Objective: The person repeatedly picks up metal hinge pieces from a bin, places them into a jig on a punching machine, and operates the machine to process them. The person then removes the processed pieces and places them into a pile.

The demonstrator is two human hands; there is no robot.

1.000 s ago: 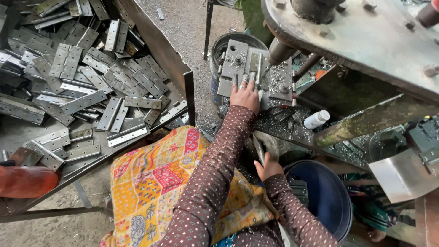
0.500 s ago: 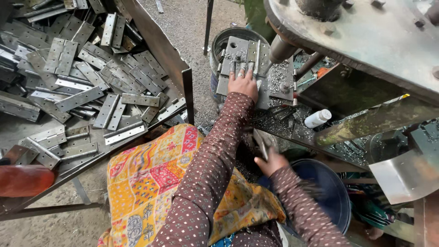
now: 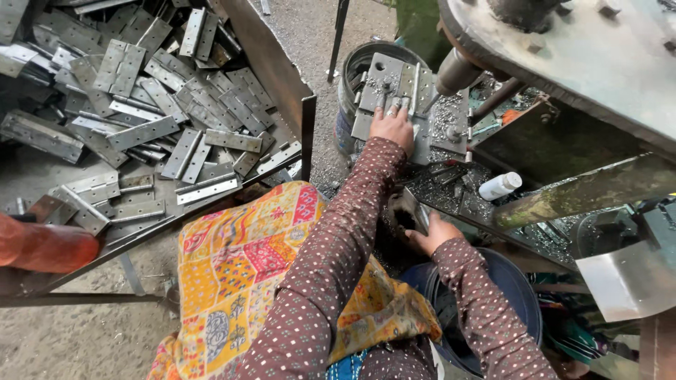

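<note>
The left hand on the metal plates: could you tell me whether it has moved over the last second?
No. The left hand stays flat on the grey metal plates over the drum.

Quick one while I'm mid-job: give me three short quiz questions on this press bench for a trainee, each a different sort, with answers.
1. True or false: the left hand rests on the metal plate under the press.
2. What does the right hand grip? A) a white bottle B) a flat metal piece C) a cloth
3. Fill in: the tray to the left is heaped with grey metal ______.

Key: 1 true; 2 B, the metal piece; 3 hinges. The white bottle lies untouched.
</note>
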